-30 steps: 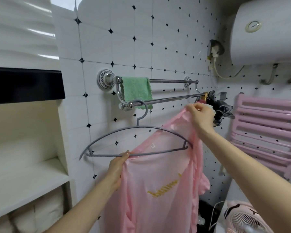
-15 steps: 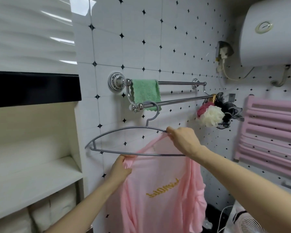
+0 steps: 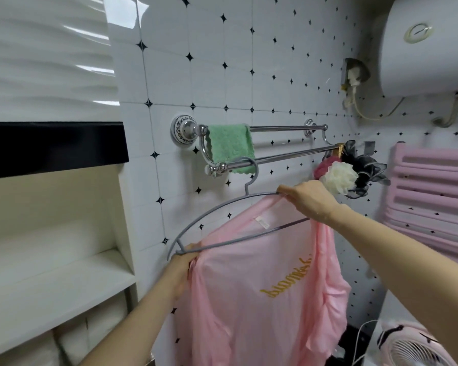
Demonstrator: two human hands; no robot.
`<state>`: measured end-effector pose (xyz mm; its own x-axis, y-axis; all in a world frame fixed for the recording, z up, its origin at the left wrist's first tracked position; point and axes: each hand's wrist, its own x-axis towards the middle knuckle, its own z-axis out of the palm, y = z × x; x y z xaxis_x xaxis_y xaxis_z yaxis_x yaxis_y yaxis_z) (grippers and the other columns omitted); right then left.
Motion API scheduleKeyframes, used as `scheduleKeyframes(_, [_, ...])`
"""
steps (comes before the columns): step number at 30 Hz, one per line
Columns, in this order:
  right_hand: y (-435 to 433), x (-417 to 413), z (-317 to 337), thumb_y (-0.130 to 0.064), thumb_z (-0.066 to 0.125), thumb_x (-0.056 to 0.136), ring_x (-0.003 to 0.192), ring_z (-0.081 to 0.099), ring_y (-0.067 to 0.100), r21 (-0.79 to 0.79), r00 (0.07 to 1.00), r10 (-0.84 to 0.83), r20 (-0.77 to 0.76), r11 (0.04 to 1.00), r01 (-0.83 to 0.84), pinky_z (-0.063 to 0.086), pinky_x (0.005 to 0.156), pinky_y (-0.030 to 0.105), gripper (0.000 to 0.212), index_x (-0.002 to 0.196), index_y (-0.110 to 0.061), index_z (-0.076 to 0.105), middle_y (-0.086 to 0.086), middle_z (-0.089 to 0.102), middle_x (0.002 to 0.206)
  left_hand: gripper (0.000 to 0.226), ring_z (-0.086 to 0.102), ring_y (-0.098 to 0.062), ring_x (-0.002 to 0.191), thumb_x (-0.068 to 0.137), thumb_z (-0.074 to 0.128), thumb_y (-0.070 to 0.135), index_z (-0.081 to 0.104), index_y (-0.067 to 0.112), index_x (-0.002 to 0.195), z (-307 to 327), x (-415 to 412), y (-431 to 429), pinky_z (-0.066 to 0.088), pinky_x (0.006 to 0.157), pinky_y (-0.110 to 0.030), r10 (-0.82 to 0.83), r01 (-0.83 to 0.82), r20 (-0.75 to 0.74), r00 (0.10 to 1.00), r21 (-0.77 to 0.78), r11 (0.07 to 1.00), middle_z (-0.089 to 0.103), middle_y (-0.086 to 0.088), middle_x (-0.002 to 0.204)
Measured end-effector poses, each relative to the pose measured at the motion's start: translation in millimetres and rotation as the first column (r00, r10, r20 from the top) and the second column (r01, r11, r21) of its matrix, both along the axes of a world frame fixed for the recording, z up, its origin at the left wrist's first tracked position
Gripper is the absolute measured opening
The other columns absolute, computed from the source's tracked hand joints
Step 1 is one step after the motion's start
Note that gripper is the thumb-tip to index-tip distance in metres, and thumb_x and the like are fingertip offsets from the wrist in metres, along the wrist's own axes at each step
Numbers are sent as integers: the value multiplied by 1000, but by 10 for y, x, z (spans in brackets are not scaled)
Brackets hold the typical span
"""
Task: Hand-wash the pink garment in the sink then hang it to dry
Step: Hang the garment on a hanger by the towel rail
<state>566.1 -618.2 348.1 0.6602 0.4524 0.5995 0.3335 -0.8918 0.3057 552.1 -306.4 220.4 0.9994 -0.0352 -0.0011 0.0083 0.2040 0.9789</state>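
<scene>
The pink garment (image 3: 262, 286), with yellow lettering on it, hangs partly over a grey hanger (image 3: 217, 207). The hanger's hook is over the front chrome towel rail (image 3: 283, 155). My right hand (image 3: 308, 199) grips the hanger's upper right arm together with the garment's shoulder. My left hand (image 3: 181, 265) pinches the pink fabric at the hanger's lower left corner. The hanger tilts, its left end lower than its right. The sink is out of view.
A green cloth (image 3: 229, 146) hangs on the rail. Bath puffs (image 3: 339, 177) hang at its right end. A pink radiator (image 3: 434, 196) and white water heater (image 3: 428, 46) are to the right, a fan (image 3: 413, 347) below, and white shelves (image 3: 50, 276) to the left.
My right hand has moved right and up along the hanger, pulling the garment's shoulder over its right arm. My left hand shifted left to the hanger's corner. The hanger now tilts more.
</scene>
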Motion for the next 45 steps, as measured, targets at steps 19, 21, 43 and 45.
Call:
scheduleKeyframes(19, [-252, 313, -35, -15, 61, 91, 65, 64, 30, 50, 995, 96, 11, 994, -97, 46, 54, 32, 15, 106, -15, 63, 6, 72, 80, 113, 65, -33, 103, 13, 88, 63, 71, 0, 105, -178, 56, -19, 56, 80, -48, -368, 313, -1, 930, -522, 793, 60, -21, 124])
scheduleKeyframes(21, [-258, 328, -30, -15, 61, 91, 65, 64, 29, 58, 996, 91, 2, 994, -91, 48, 54, 34, 16, 106, -15, 64, 5, 72, 81, 94, 59, -28, 115, 47, 83, 61, 64, 2, 117, -90, -31, -49, 50, 92, -46, -415, 423, 127, 901, -466, 777, 57, -17, 130])
scheduleKeyframes(43, [91, -340, -760, -42, 58, 89, 61, 59, 19, 739, 983, 103, 150, 649, -181, 49, 59, 34, 39, 119, -21, 43, -7, 65, 81, 15, 57, -37, 77, 89, 57, 15, 43, 11, 88, 375, -514, -565, 29, 58, -34, 454, -712, 562, 692, 427, 557, 56, -9, 73])
scheduleKeyframes(45, [208, -462, -852, -29, 74, 81, 62, 54, 12, 697, 984, 64, 168, 698, -164, 41, 54, 27, 43, 111, -17, 46, -13, 59, 84, 13, 59, -40, 79, 91, 56, 14, 46, 9, 93, 341, -537, -633, 28, 58, -35, 384, -711, 621, 683, 442, 547, 61, -17, 77])
